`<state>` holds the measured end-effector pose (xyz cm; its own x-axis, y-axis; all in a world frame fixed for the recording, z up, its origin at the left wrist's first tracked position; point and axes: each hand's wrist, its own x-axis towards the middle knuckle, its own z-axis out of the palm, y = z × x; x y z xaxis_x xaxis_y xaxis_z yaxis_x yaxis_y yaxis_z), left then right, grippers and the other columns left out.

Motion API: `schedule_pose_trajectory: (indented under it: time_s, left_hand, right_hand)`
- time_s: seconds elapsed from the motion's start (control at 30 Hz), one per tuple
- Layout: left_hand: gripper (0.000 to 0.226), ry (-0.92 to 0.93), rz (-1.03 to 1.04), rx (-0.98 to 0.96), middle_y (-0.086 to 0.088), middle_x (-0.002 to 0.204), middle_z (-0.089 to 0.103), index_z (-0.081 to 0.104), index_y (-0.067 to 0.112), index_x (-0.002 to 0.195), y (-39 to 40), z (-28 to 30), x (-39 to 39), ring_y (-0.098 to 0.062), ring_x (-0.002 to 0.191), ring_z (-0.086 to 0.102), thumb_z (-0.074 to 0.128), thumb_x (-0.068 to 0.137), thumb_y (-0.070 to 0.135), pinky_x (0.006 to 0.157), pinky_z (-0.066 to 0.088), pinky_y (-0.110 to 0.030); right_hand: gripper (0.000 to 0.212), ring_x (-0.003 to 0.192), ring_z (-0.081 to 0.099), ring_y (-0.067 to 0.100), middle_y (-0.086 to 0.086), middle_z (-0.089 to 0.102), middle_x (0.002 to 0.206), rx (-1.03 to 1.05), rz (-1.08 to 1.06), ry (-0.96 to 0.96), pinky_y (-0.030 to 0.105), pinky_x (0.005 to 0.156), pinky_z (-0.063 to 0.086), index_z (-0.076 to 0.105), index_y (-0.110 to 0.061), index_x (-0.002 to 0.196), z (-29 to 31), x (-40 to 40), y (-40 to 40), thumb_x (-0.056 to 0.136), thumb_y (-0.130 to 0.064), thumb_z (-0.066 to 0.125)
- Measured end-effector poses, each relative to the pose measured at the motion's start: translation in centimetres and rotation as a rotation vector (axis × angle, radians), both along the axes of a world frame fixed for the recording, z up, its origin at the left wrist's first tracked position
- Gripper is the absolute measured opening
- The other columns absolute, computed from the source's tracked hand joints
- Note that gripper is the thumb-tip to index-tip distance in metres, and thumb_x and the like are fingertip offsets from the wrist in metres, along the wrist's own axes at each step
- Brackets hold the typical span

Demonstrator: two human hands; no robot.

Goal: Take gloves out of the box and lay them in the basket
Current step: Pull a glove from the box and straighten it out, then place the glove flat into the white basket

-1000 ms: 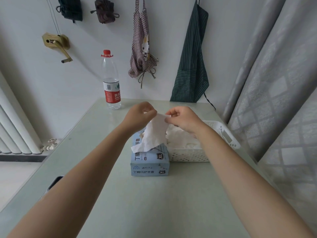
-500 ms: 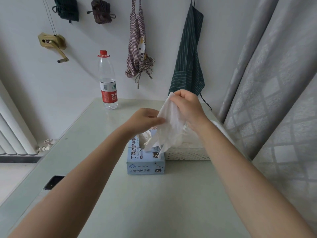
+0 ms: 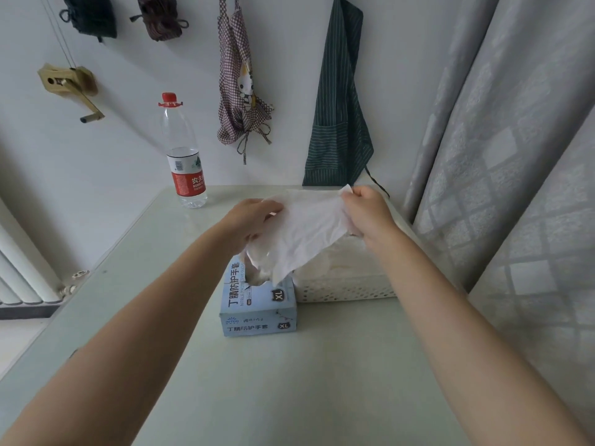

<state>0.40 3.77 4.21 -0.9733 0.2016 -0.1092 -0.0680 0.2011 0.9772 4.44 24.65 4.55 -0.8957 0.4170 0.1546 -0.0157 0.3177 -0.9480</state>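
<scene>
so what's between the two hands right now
A white glove, stretched from the left hand to the right hand; head view.

- A clear plastic water bottle (image 3: 184, 152) with a red cap and red label stands upright on the pale green tabletop (image 3: 289, 381), near its far edge.
- On the white wall right of the water bottle hangs a checked apron (image 3: 240, 82) bearing a cartoon cat.
- Farther right of the water bottle hangs a dark green striped apron (image 3: 339, 98).
- Above and left of the water bottle, a brass-coloured crank fitting (image 3: 69, 86) is fixed to the wall.
- High above the water bottle hang a dark pouch (image 3: 90, 14) and a brown drawstring pouch (image 3: 161, 16).
- Far right of the water bottle, grey patterned curtains (image 3: 515, 140) hang.
- Low and left of the water bottle stands a white radiator (image 3: 19, 272).
</scene>
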Motion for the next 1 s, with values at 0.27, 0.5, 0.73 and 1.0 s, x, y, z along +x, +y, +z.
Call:
schedule_pose_trajectory:
  time_s: [0.27,0.5,0.73,1.0]
  left_hand:
    - [0.044,0.443,0.033,-0.706,-0.006,0.13,0.053,0.047,0.015,0.135,6.0,-1.6,-2.1,-0.022,0.102,0.055,0.053,0.093,0.027,0.087,0.043,-0.031]
    - [0.063,0.589,-0.42,-0.9,0.002,0.155,0.034,0.037,0.027,0.147,10.4,-5.2,0.6,-0.022,0.142,0.032,0.052,0.093,0.056,0.116,0.026,-0.045]
    - [0.08,0.526,-0.542,-1.064,0.0,0.164,0.014,0.022,0.033,0.154,9.8,-6.4,0.0,-0.022,0.15,0.012,0.055,0.088,0.064,0.119,0.013,-0.05]
    - [0.043,0.797,-0.297,-0.808,0.002,0.136,0.051,0.058,0.032,0.128,10.8,-5.8,0.9,-0.02,0.126,0.045,0.059,0.09,0.051,0.103,0.034,-0.04]
  right_hand:
    - [0.037,0.061,0.037,0.02,0.0,0.035,0.062,0.226,-0.209,-0.182,0.029,0.048,0.026,0.03,-0.016,0.062,-5.1,-1.1,7.5,0.097,-0.017,0.044]
    - [0.022,0.084,0.053,0.028,0.009,0.057,0.088,0.327,-0.221,-0.212,0.029,0.063,0.031,0.055,-0.003,0.088,-6.1,-1.2,9.5,0.098,-0.019,0.044]
    - [0.021,0.104,0.059,0.038,0.021,0.059,0.114,0.753,-0.29,-0.283,0.037,0.072,0.042,0.049,0.001,0.115,-6.3,0.5,9.7,0.096,-0.002,0.042]
    - [0.022,0.109,0.05,0.032,0.011,0.053,0.114,1.071,-0.118,-0.174,0.038,0.081,0.041,0.055,-0.009,0.11,-6.1,0.9,7.2,0.089,-0.005,0.049]
